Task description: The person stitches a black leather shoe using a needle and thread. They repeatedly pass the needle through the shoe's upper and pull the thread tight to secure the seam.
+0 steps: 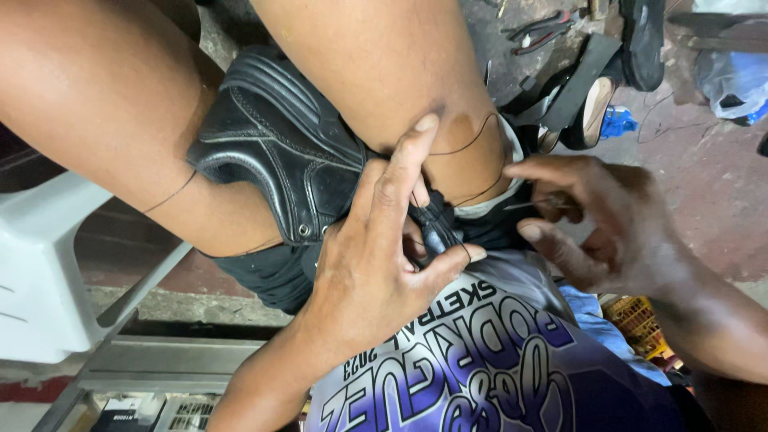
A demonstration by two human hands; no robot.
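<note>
Left hand [376, 264] pinches the black leather shoe [280, 152] clamped between the knees; right hand [608, 224] grips a needle [532, 205], drawing black thread [472, 144] — stitching midway, seam unfinished.

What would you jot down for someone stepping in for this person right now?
Left hand: pinching an edge of the black leather shoe, which is clamped between the knees.
Right hand: gripping a thin needle pointed at that edge.
Black thread loops from the shoe over the knee.
Pliers and another shoe lie on the floor beyond.
Done: needle and thread are at the shoe. How far the seam has got is hidden by the fingers.
</note>
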